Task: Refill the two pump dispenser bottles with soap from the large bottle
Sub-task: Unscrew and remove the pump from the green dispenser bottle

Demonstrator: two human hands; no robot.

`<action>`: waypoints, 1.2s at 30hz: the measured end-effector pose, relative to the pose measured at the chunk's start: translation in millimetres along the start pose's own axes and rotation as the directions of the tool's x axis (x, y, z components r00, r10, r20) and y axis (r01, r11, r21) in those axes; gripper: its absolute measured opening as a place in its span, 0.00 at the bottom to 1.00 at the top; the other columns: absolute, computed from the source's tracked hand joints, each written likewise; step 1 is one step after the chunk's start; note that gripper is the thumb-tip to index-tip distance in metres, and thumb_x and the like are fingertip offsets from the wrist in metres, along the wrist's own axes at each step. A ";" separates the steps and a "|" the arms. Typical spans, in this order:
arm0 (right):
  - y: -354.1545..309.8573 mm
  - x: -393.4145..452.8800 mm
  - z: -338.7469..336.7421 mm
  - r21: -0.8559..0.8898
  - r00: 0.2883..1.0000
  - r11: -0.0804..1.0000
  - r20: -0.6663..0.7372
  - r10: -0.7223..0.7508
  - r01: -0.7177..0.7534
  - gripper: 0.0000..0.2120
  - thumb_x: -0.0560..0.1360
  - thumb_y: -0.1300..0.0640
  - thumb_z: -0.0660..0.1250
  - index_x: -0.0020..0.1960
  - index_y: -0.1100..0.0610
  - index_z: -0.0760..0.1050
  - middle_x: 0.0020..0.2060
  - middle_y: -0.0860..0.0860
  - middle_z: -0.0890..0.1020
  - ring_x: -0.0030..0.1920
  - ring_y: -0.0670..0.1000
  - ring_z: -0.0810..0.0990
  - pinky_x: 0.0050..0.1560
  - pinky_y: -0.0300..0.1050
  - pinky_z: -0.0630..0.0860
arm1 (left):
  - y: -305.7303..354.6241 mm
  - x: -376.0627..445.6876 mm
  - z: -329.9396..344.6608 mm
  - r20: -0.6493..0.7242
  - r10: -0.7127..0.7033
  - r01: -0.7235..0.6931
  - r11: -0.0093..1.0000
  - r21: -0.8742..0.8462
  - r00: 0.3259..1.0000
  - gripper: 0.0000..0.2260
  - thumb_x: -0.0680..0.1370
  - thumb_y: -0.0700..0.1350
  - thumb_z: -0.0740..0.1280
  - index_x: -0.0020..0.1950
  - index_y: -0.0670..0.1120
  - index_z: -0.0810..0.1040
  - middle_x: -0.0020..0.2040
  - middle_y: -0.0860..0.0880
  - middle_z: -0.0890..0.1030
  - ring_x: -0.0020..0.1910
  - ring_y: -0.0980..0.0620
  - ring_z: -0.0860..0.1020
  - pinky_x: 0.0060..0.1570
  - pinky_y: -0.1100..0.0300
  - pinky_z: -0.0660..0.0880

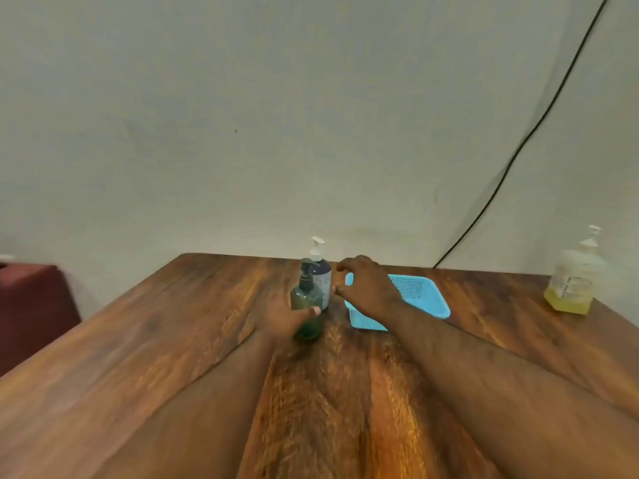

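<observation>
A dark green pump bottle with a black pump stands near the middle of the wooden table. My left hand grips its body from the left, thumb across the front. Just behind it stands a purple pump bottle with a white pump. My right hand hovers just right of the purple bottle, fingers curved and spread, holding nothing. The large clear bottle with yellow soap low inside and a white pump stands at the table's far right.
A light blue plastic basket lies right of the bottles, partly under my right wrist. A black cable runs down the wall to the table's back edge. A dark red piece of furniture stands left of the table.
</observation>
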State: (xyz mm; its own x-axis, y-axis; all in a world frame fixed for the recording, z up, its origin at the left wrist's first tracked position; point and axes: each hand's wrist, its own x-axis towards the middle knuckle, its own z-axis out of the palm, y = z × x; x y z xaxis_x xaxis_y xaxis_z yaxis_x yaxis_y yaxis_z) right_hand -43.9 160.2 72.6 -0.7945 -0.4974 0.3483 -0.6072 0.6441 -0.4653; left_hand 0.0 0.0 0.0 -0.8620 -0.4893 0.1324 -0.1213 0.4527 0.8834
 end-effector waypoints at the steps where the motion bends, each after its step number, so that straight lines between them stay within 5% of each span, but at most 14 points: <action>1: 1.7 -1.6 3.1 0.041 1.000 0.999 -0.008 0.005 -0.005 0.15 0.73 0.56 0.67 0.60 0.53 0.77 0.58 0.53 0.78 0.55 0.53 0.77 0.51 0.44 0.72 | 1.8 -0.1 4.8 -0.006 -0.017 0.016 0.999 -0.043 1.000 0.36 0.67 0.50 0.79 0.71 0.50 0.67 0.70 0.48 0.73 0.66 0.46 0.74 0.64 0.51 0.74; 5: 18.3 -7.1 14.7 0.184 0.999 0.983 -0.038 -0.012 0.018 0.10 0.75 0.56 0.67 0.57 0.51 0.78 0.55 0.46 0.80 0.51 0.45 0.75 0.42 0.32 0.67 | -2.0 7.3 22.4 -0.002 -0.009 0.009 0.977 -0.212 1.000 0.33 0.68 0.45 0.78 0.70 0.50 0.69 0.69 0.50 0.74 0.66 0.47 0.74 0.65 0.50 0.72; 11: 33.5 -28.7 2.4 0.475 0.984 0.879 -0.142 0.112 -0.032 0.08 0.73 0.54 0.71 0.50 0.45 0.78 0.47 0.39 0.80 0.51 0.43 0.79 0.46 0.28 0.71 | 5.9 -23.1 34.7 -0.128 0.103 -0.146 0.906 -0.398 0.986 0.36 0.65 0.45 0.81 0.68 0.53 0.68 0.65 0.52 0.76 0.62 0.52 0.76 0.62 0.50 0.76; 14: 49.8 -61.3 -0.1 0.608 0.978 0.789 -0.099 0.182 -0.086 0.14 0.72 0.50 0.72 0.57 0.49 0.79 0.53 0.42 0.81 0.55 0.42 0.79 0.53 0.34 0.76 | 15.3 -61.0 51.5 -0.040 0.198 -0.198 0.899 -0.390 0.979 0.34 0.65 0.44 0.80 0.64 0.60 0.66 0.63 0.57 0.75 0.60 0.56 0.76 0.55 0.60 0.77; 19: 75.6 -97.7 6.3 0.730 0.965 0.676 -0.091 0.247 -0.104 0.18 0.68 0.49 0.75 0.57 0.48 0.80 0.54 0.44 0.82 0.57 0.46 0.80 0.56 0.48 0.80 | 12.9 -98.2 81.5 0.142 0.258 -0.187 0.904 -0.385 0.956 0.33 0.65 0.43 0.80 0.59 0.70 0.70 0.60 0.64 0.76 0.58 0.63 0.76 0.53 0.63 0.78; 23: 81.3 -101.8 8.5 0.778 0.950 0.618 -0.103 0.296 -0.109 0.15 0.67 0.51 0.76 0.53 0.50 0.81 0.51 0.45 0.83 0.54 0.46 0.82 0.55 0.51 0.80 | 16.9 -100.1 88.9 0.190 0.275 -0.183 0.900 -0.395 0.942 0.33 0.66 0.41 0.79 0.65 0.62 0.70 0.59 0.63 0.76 0.55 0.69 0.77 0.48 0.70 0.76; 30: 82.9 -87.1 11.0 0.832 0.917 0.537 -0.095 0.388 -0.141 0.14 0.64 0.53 0.78 0.48 0.51 0.80 0.47 0.45 0.84 0.51 0.45 0.83 0.53 0.49 0.81 | 12.6 -93.6 100.8 0.176 0.278 -0.192 0.900 -0.392 0.944 0.40 0.65 0.38 0.80 0.70 0.57 0.64 0.61 0.57 0.76 0.59 0.64 0.77 0.55 0.67 0.75; 36: 87.3 -87.6 11.2 0.793 0.943 0.598 -0.103 0.317 -0.114 0.09 0.69 0.51 0.75 0.47 0.46 0.80 0.46 0.41 0.84 0.50 0.42 0.82 0.54 0.45 0.81 | 9.2 -85.5 100.4 0.214 0.258 -0.150 0.895 -0.420 0.942 0.34 0.64 0.36 0.79 0.66 0.48 0.70 0.61 0.52 0.78 0.59 0.59 0.79 0.55 0.65 0.77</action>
State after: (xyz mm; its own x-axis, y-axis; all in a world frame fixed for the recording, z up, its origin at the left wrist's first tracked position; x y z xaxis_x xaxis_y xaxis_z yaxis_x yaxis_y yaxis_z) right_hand -27.3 253.5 -7.7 -0.9423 -0.2046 0.2650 -0.2668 -0.0191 -0.9636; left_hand 23.2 120.9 -48.3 -0.9488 -0.1842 0.2565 0.2272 0.1659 0.9596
